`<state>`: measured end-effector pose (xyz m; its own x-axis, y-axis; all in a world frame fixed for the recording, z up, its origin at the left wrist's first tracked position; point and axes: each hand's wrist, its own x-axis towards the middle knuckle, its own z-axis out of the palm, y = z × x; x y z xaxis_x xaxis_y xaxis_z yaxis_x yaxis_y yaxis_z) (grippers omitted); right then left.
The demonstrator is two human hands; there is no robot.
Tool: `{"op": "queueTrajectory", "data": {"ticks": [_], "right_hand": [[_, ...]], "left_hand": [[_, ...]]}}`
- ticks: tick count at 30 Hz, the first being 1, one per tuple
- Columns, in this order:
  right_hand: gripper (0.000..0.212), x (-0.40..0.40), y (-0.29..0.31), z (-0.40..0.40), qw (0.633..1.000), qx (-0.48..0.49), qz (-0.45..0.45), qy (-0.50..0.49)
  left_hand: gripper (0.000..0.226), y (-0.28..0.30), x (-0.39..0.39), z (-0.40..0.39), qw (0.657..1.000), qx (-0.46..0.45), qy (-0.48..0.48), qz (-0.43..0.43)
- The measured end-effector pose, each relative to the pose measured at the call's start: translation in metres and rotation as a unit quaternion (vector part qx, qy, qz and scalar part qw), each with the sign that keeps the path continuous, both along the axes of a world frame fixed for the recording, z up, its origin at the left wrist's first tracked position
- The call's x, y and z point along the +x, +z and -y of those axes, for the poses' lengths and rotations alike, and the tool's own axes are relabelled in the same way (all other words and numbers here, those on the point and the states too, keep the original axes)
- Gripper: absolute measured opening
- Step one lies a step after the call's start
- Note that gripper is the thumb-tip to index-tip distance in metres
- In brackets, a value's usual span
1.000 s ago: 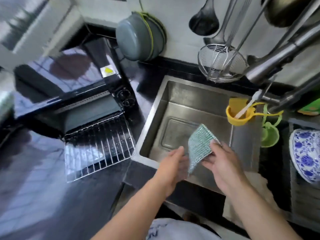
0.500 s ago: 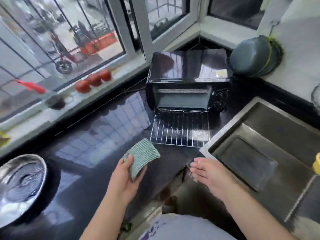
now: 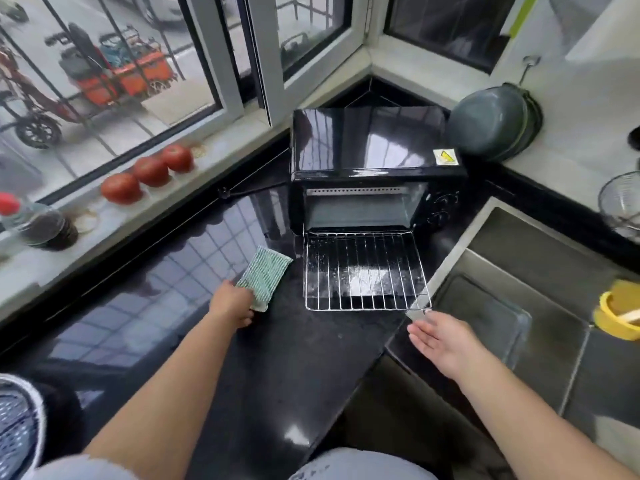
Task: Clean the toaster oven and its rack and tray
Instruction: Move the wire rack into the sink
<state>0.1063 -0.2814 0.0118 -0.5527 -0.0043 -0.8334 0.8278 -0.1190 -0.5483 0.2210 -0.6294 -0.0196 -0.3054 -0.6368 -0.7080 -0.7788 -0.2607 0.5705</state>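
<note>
Black glossy tabletop carries the toaster oven (image 3: 377,174) in the window corner, its wire rack (image 3: 365,270) lying flat before the open mouth, bars running toward the person. Its near right corner sits just beyond the right hand (image 3: 441,341), whose fingers are spread and empty. To the rack's left, the left hand (image 3: 232,303) grips a green scouring cloth (image 3: 265,277). In the sink (image 3: 540,233) lies the tray (image 3: 485,317).

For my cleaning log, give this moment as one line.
left hand: holds sponge on counter | right hand: open, near rack
</note>
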Motion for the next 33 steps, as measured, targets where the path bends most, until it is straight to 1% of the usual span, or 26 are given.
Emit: {"op": "queueTrajectory", "data": {"ticks": [2,4,5,7,11,12,16,20,24,26,29,33], "right_hand": [[0.024,-0.007,-0.002,-0.001,1.0,-0.001,-0.007,0.006],[0.027,-0.013,-0.005,0.002,0.999,0.011,-0.011,0.029],[0.028,-0.016,-0.007,0.003,0.999,0.025,-0.015,0.036],[0.026,-0.021,-0.01,0.009,0.997,0.063,-0.028,0.047],[0.01,-0.022,-0.011,0.02,0.988,0.132,-0.065,0.048],[0.007,-0.02,-0.009,0.022,0.987,0.134,-0.08,0.041],[0.017,-0.014,-0.002,0.008,0.978,0.149,-0.144,0.032],[0.015,-0.004,0.009,-0.053,0.978,0.148,-0.147,-0.028],[0.012,0.01,0.013,-0.156,0.973,0.154,-0.125,-0.114],[0.011,0.014,0.013,-0.209,0.973,0.157,-0.098,-0.14],[0.014,0.011,0.012,-0.273,0.971,0.149,-0.066,-0.175],[0.012,-0.003,0.008,-0.321,0.972,0.163,-0.045,-0.161]], "left_hand": [[0.036,-0.008,0.011,0.005,0.994,-0.06,-0.065,0.059],[0.055,-0.006,0.027,0.003,0.97,-0.156,-0.151,0.113],[0.059,-0.002,0.033,-0.002,0.96,-0.186,-0.173,0.115],[0.053,0.002,0.04,-0.016,0.963,-0.191,-0.178,0.065],[0.019,0.029,0.036,-0.07,0.983,-0.084,-0.156,-0.044],[0.016,0.033,0.033,-0.082,0.983,-0.075,-0.156,-0.058],[0.013,0.042,0.018,-0.122,0.977,-0.086,-0.173,-0.092],[0.019,0.056,-0.009,-0.183,0.962,-0.086,-0.225,-0.125],[0.02,0.055,-0.05,-0.26,0.939,-0.073,-0.302,-0.151],[0.02,0.05,-0.074,-0.302,0.916,-0.078,-0.36,-0.159],[0.012,0.044,-0.106,-0.361,0.866,-0.112,-0.462,-0.156],[0.007,0.027,-0.137,-0.418,0.827,-0.102,-0.542,-0.112]]}}
